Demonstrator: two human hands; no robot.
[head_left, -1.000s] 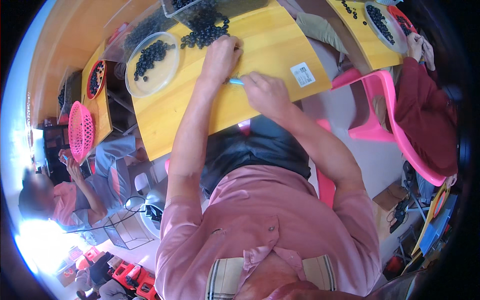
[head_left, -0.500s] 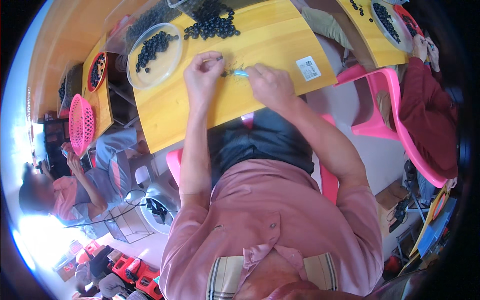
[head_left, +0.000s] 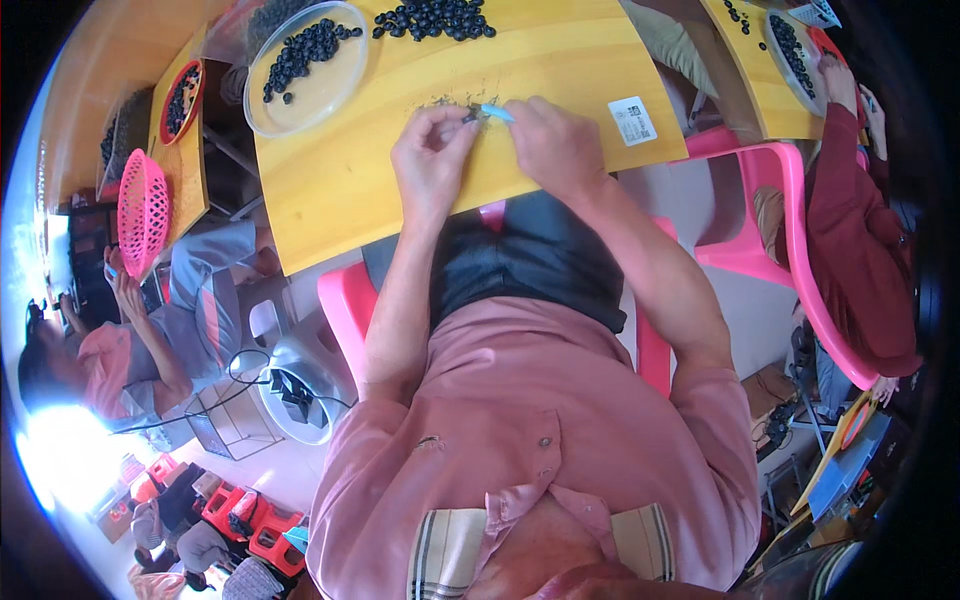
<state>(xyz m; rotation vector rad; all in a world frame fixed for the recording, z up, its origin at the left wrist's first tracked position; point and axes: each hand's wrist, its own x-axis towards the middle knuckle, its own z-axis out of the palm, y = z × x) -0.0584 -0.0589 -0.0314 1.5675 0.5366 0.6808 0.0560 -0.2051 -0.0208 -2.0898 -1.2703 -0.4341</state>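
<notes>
We see the small dark piece (head_left: pixel 470 117) to the lower right of the round clear tray (head_left: pixel 322 100); half a second ago it was apart from the slim blue tool (head_left: pixel 496 112), and now both meet closely, so the hands work at one spot. Our left hand (head_left: pixel 428 155) pinches the piece between nearly closed fingertips, while our right hand (head_left: pixel 557 145), farther right of the tray, is curled firmly around the tool.

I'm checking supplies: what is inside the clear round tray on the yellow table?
Many small dark rounded pieces cluster in the clear round tray, mostly along its upper-left side. Whatever lies beneath the cluster is covered.
</notes>
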